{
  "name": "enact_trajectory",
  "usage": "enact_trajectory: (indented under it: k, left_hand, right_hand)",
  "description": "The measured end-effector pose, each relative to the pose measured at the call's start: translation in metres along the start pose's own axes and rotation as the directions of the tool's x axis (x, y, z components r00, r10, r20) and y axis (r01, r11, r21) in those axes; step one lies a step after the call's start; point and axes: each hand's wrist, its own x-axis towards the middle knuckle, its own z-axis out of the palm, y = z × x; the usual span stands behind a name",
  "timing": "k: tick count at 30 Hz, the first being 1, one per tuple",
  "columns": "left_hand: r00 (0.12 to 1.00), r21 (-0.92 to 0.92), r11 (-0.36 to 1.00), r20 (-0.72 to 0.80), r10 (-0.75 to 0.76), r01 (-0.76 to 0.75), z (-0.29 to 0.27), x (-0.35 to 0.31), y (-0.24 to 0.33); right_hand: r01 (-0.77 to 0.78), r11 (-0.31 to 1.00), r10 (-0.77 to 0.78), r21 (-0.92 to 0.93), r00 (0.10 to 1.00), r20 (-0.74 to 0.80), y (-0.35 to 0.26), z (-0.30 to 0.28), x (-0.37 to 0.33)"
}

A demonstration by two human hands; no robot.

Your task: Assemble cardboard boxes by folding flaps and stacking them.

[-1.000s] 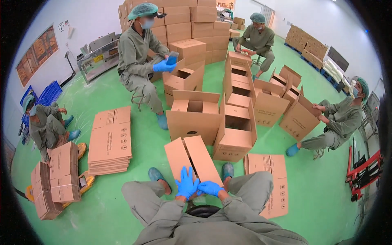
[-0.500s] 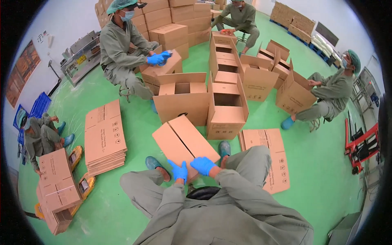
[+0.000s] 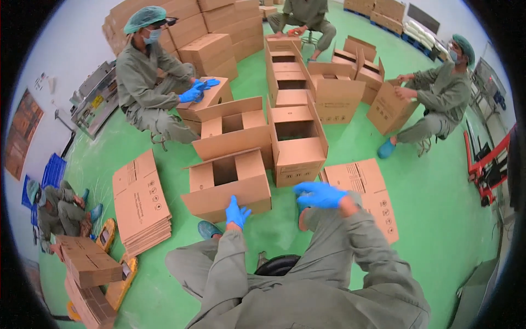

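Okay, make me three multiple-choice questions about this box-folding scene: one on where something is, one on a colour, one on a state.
1. Where is the flat stack of cardboard?
A. To the person's left on the floor
B. On a table
C. Inside a box

2. What colour are the gloves on the left hand and right hand?
A. White
B. Blue
C. Black

3. The nearest box is
A. Taped shut
B. Crushed flat
C. Set up with open flaps

Answers: 1 A, it lies on the green floor; 2 B, both gloves are blue; 3 C, its top gapes.
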Motion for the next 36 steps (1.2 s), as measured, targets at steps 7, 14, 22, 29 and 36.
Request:
enact_trajectory:
  k: [7,14,22,29,36]
  left_hand:
    - [0.999,0.086,0.996,-0.047,0.01,-0.006,-0.018,0.061,0.04]
    - [0.987,0.197,0.967,0.001,0.164,-0.161,-0.02,0.06,0.054]
    - [0.995,0.358,0.93,0.083,0.05,-0.077,-0.031,0.035,0.09]
    - [0.995,0.551,0.835,-0.087,0.048,0.008,-0.021,0.012,0.092]
    - [0.985,0.779,0.603,-0.108,-0.138,0.17,-0.009,0.005,0.061]
  right_hand:
    - [-0.245,0.828,0.546,0.505,0.56,-0.623,0.203,-0.014,-0.112]
    - [-0.832,0.494,0.863,0.253,0.432,-0.263,0.324,0.159,-0.151]
    - [-0.969,0.248,0.963,0.013,0.245,-0.115,0.305,0.158,-0.096]
    - [-0.971,0.184,0.968,-0.155,0.207,-0.143,0.292,0.167,-0.044]
    - [-0.847,0.26,0.663,-0.463,0.505,-0.552,0.358,0.253,-0.107]
